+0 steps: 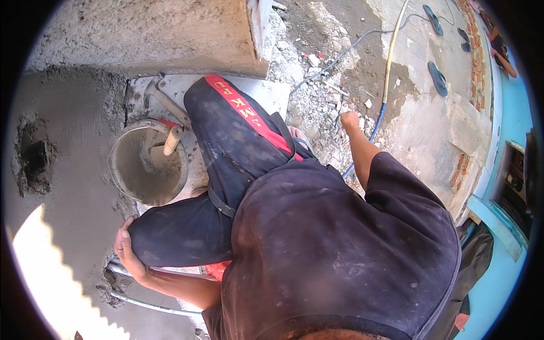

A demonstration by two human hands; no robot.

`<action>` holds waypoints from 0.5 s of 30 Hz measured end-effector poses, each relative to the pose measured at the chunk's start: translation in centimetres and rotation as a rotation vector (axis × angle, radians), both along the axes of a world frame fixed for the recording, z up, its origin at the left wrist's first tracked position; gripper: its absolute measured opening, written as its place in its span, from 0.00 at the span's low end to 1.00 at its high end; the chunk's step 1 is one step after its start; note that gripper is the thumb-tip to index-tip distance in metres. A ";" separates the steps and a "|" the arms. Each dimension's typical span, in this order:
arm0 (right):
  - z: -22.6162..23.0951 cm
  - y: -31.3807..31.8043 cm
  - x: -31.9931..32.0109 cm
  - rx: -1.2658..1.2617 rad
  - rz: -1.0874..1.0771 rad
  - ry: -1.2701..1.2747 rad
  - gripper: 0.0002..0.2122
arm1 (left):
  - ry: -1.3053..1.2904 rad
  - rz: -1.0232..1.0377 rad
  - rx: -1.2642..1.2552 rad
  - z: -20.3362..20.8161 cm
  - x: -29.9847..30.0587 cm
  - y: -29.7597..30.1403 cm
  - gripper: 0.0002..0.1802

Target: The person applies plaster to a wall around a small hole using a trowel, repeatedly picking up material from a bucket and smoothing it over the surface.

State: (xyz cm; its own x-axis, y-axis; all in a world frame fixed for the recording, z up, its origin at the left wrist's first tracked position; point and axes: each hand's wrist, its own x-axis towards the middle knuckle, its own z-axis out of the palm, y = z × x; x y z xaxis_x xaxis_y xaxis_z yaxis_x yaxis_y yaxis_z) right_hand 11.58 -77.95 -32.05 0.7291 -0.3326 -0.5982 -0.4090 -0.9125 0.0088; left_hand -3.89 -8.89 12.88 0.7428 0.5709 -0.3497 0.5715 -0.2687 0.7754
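My left hand [129, 252] cups my left knee [170, 232] at the lower left, with its fingers bent over the front and not pinching anything. My right hand [349, 120] is out past the middle of the frame, over the rubble [328, 122]. Its fingers are tucked in tight, like a fist. I cannot tell if something little is hidden inside.

Just above my left knee is a round bucket [126, 148] with gray mortar [164, 161] in it. A trowel [173, 140] sits in the bucket with its wooden handle up, and neither of my hands is on it. A bit higher, a hammer [170, 107] lies near my right knee [209, 105].

Down the left side is a big layer of gray plaster [79, 136]. I think a lot of it is done, because most looks smooth. Some looks left: the hole [35, 156] with a dark thing inside has bumpy edges, and it is rough where the pale pipes [153, 306] come out. I cannot tell how much mortar there is.

Farther away, a yellow hose [391, 62] runs down from the top. Dark flip-flops [437, 78] lie at the upper right. Past them, at the edge, is another person's arm [504, 65].
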 end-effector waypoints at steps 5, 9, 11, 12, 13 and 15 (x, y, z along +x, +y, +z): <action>-0.6 0.2 -1.4 0.197 -0.341 -0.250 0.14 | -0.001 0.018 0.041 -0.2 0.7 -0.5 0.25; -2.9 1.2 0.0 0.188 -0.437 -0.252 0.14 | 0.061 0.041 0.081 0.4 2.2 -1.1 0.25; -1.5 3.2 1.2 0.139 -0.496 -0.236 0.15 | 0.062 0.052 0.113 0.3 2.1 -0.5 0.24; -2.4 3.4 1.3 0.176 -0.441 -0.268 0.15 | 0.050 0.067 0.096 0.5 2.2 -0.6 0.24; -4.0 2.7 1.1 0.203 -0.387 -0.306 0.15 | 0.012 0.093 0.001 0.5 2.8 -1.3 0.24; -5.5 2.2 0.8 0.226 -0.357 -0.344 0.15 | -0.015 0.116 -0.076 0.5 3.8 -2.0 0.25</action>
State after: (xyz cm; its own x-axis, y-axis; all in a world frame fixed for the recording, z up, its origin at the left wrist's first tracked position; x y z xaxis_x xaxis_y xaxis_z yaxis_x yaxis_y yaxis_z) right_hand 12.42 -75.77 -37.50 0.7608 -0.4860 -0.4301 -0.6384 -0.6798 -0.3610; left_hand -0.07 -10.91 13.38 0.6792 0.6254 -0.3841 0.5832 -0.1422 0.7998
